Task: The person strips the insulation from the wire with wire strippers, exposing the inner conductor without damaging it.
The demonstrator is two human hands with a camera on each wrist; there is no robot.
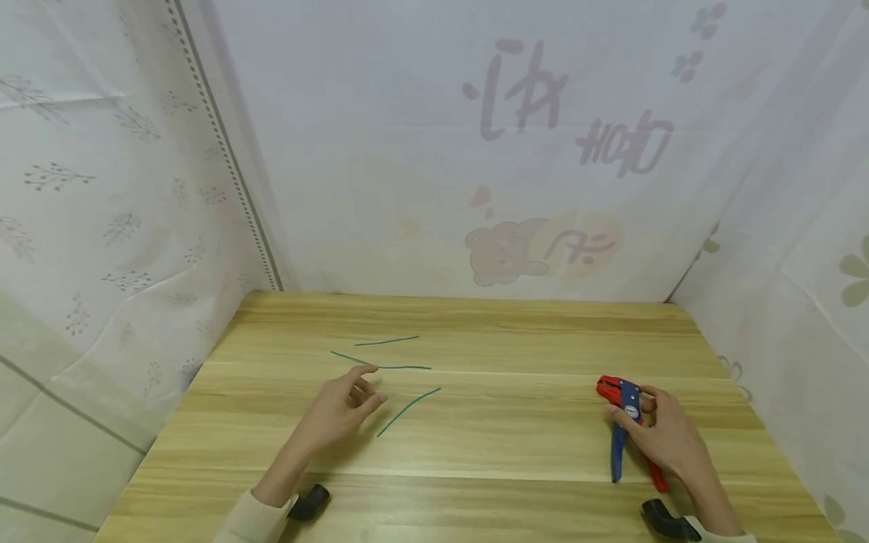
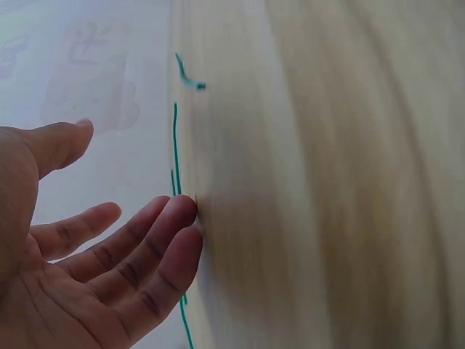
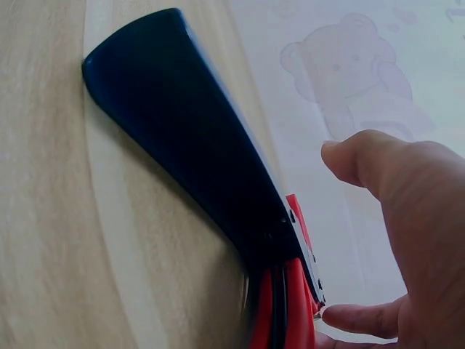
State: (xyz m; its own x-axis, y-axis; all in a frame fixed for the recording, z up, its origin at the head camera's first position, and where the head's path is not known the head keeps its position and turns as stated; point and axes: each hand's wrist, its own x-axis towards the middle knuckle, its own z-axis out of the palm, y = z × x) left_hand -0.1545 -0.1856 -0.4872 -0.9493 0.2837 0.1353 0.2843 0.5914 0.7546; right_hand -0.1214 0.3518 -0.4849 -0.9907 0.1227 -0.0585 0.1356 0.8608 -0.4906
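Note:
My left hand (image 1: pixel 337 407) hovers over the left part of the wooden table with fingers loosely bent, holding nothing. Just to its right lies a thin green wire (image 1: pixel 407 410). Beyond the fingertips is another green stretch (image 1: pixel 407 367), bent or made of two pieces, and farther back a third wire (image 1: pixel 387 341). In the left wrist view, green wires (image 2: pixel 176 138) show past the spread fingers. At right, a red and blue wire stripper (image 1: pixel 630 400) lies with its handles apart. My right hand (image 1: pixel 668 434) reaches around its upper part; in the right wrist view the thumb (image 3: pixel 356 156) stands off the tool (image 3: pixel 174 109).
The wooden table (image 1: pixel 502 437) ends at a pale printed cloth (image 1: pixel 380 188) behind it. More cloth hangs along the left and right sides. A black wrist mount (image 1: pixel 310 503) sits at the left cuff and another black mount (image 1: pixel 668 520) at the right.

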